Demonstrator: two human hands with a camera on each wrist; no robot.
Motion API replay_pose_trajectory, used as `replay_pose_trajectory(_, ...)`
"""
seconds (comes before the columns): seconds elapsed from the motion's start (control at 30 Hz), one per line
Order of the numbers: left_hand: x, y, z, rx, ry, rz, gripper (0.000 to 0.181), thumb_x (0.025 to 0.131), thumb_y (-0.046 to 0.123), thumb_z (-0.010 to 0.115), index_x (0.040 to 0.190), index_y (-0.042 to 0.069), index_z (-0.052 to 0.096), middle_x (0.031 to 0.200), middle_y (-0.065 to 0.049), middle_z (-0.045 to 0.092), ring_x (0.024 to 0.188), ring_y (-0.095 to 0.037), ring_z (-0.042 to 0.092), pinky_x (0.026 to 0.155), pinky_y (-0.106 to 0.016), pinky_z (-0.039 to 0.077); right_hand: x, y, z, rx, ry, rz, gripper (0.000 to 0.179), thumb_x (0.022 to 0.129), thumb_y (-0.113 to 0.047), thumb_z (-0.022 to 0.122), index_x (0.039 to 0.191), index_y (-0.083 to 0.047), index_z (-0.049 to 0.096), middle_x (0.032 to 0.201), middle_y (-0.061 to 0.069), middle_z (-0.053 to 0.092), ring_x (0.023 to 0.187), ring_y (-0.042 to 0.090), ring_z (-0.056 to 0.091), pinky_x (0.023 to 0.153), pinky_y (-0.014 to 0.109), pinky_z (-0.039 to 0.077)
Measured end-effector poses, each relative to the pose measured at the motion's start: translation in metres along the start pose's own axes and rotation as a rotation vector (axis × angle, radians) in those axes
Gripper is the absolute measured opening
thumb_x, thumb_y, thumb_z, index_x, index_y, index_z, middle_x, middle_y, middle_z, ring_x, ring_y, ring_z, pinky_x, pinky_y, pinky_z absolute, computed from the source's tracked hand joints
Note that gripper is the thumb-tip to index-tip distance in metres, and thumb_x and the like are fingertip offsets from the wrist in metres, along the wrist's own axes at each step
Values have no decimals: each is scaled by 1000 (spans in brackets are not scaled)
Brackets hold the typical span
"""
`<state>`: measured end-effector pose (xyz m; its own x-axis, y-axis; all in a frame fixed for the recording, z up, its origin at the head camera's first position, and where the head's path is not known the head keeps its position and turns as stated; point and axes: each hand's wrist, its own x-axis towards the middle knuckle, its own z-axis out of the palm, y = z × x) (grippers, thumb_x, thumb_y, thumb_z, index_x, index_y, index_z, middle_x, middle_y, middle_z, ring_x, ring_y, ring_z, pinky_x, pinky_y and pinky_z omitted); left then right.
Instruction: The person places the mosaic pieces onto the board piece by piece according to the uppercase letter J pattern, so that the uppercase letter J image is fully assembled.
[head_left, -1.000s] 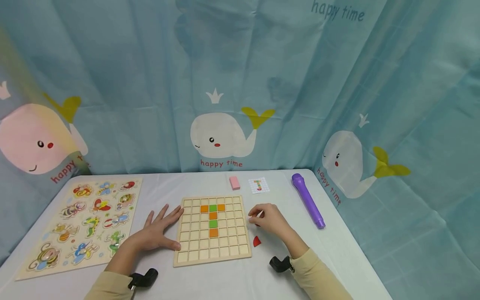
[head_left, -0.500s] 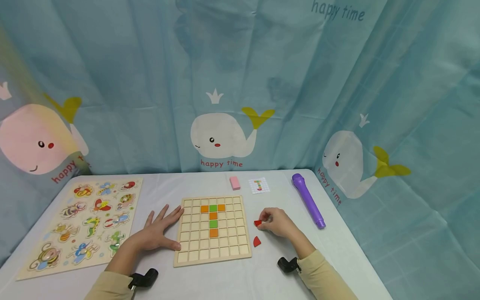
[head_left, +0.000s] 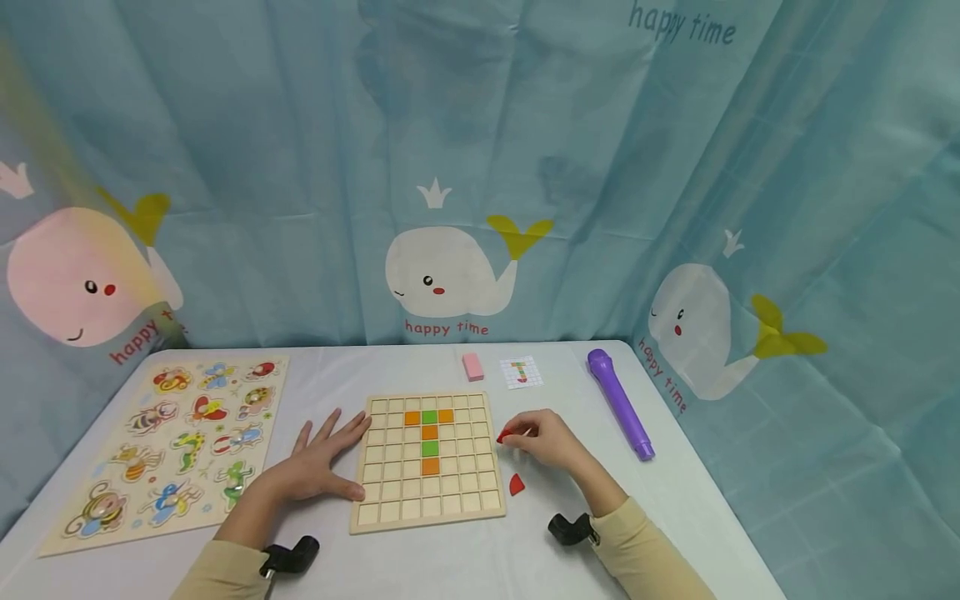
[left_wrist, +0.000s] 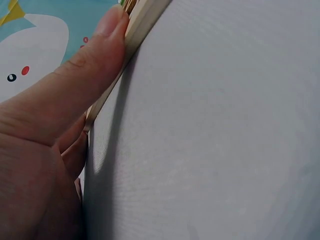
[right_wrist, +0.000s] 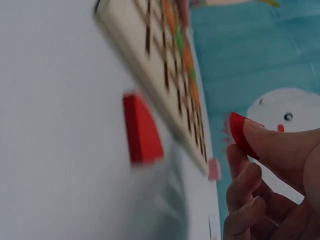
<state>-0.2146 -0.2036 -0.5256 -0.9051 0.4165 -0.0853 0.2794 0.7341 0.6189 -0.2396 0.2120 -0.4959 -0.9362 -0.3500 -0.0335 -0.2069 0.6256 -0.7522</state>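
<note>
A wooden grid board (head_left: 375, 492) lies mid-table, with orange and green square tiles (head_left: 430, 432) set in a T shape. My left hand (head_left: 311, 468) rests spread at the board's left edge, its thumb and fingertips touching the frame. Just off the right edge, my right hand (head_left: 547, 437) pinches a red quarter-round piece (right_wrist: 241, 134) between thumb and index finger, raised above the table in the right wrist view. A second red quarter-round piece (head_left: 517, 484) lies on the table by the board's lower right side.
Behind the board are a pink block (head_left: 472, 367) and a small pattern card (head_left: 521, 372) with a coloured figure. A purple toy microphone (head_left: 621, 405) lies at the right. An insect puzzle board (head_left: 168, 450) covers the left side. A whale-print curtain (head_left: 322, 167) hangs behind.
My right hand first hovered by the board's right edge, then moved right to a red piece on the table. Now it has come back left, holding that piece. The left hand stays put.
</note>
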Motion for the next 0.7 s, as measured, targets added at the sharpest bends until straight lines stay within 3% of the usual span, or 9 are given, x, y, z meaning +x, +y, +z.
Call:
replay_pose_trajectory(0.23,2,0,1,-7,-4,-10,123,62,60,87,160,13,29,169,-14,19,154,-48,-7,117,-68,-17,-1,-22,20,50,-69,-16,21,91,-30,77,105,-15,78,86,-5,71,72,13,59,60,24,52)
replay_pose_trajectory(0.4,2,-2,2,-5,-6,-15,123,62,59,88,160,13,29,169,-14,18,154,-48,-8,116,-68,-18,0,-36,36,105,-74,-8,17,88,-30,79,94,-17,70,81,-5,68,72,12,61,63,24,53)
replay_pose_trajectory(0.7,0,0,0,-4,-9,-19,123,62,59,88,160,13,29,169,-14,18,154,-48,-8,116,-68,-18,6,-50,62,74,-120,-55,10,89,-27,79,85,-22,72,77,-10,68,68,6,60,61,20,50)
